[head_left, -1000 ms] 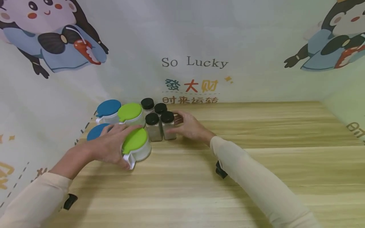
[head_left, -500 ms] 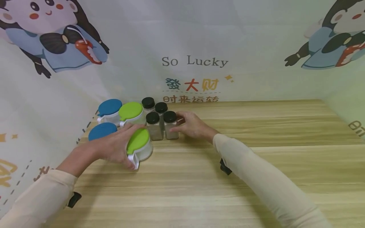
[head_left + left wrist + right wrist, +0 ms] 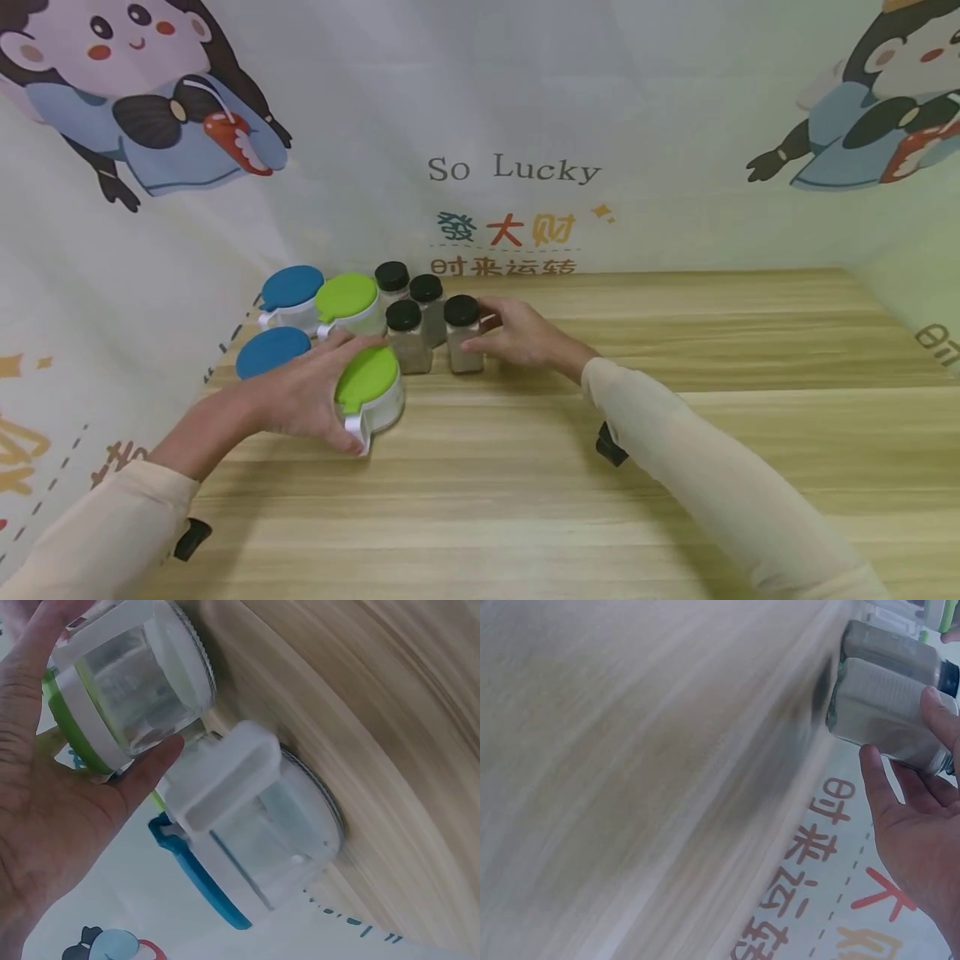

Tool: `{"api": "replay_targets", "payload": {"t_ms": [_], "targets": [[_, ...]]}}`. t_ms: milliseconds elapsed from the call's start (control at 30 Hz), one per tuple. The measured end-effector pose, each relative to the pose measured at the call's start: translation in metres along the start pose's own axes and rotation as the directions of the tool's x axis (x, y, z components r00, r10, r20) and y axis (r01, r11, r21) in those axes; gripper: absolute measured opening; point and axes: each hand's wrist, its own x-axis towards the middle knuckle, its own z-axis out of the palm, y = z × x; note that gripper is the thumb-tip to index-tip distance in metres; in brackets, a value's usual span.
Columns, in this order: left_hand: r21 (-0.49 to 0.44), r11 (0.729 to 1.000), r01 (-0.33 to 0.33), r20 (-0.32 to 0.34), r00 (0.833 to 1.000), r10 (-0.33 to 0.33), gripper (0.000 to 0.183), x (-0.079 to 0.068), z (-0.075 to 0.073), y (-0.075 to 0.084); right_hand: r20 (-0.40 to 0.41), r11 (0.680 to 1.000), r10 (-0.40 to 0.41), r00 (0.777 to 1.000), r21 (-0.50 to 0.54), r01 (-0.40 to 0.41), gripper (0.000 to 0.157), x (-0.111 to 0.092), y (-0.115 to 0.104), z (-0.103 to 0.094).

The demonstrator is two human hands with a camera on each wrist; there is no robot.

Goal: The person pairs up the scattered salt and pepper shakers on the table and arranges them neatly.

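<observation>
My left hand (image 3: 303, 392) grips a clear jar with a green lid and white handle (image 3: 369, 377), thumb by the handle. In the left wrist view this jar (image 3: 142, 686) lies between thumb and fingers, beside a blue-lidded jar (image 3: 255, 825). My right hand (image 3: 525, 335) holds a square spice jar with a black lid (image 3: 463, 343), upright, its fingers partly hidden behind it. A narrow gap separates it from a matching spice jar (image 3: 409, 342) on its left. Whether the held spice jar touches the table cannot be told.
Two more black-lidded spice jars (image 3: 392, 279) stand behind. A blue-lidded jar (image 3: 292, 292) and another green-lidded jar (image 3: 347, 300) stand at the back left, with the front blue lid (image 3: 272, 352) partly behind my left hand. A printed curtain (image 3: 675, 167) borders the wooden table (image 3: 675, 333).
My right hand has moved right with the spice jar, opening a gap to the neighbouring one. My left hand and the green-lidded jar have shifted slightly right.
</observation>
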Motion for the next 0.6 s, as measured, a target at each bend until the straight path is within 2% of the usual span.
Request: {"api": "replay_targets", "payload": {"t_ms": [233,400,600], "targets": [[0.038,0.999,0.008,-0.041,0.999,-0.007,0.114,-0.001,0.001,0.017,-0.010,1.000,-0.019,1.000,-0.024,0.018,0.044,-0.017,0.000,-0.012],[0.063,0.998,0.002,-0.066,0.998,0.002,0.112,-0.001,0.008,0.029,-0.003,0.999,-0.017,1.000,-0.029,0.017,0.045,-0.036,0.004,-0.019],[0.103,0.994,0.017,-0.082,0.997,-0.009,0.111,0.001,0.015,0.042,-0.026,0.997,-0.056,0.998,-0.046,0.054,0.043,-0.057,0.004,-0.032]]}}
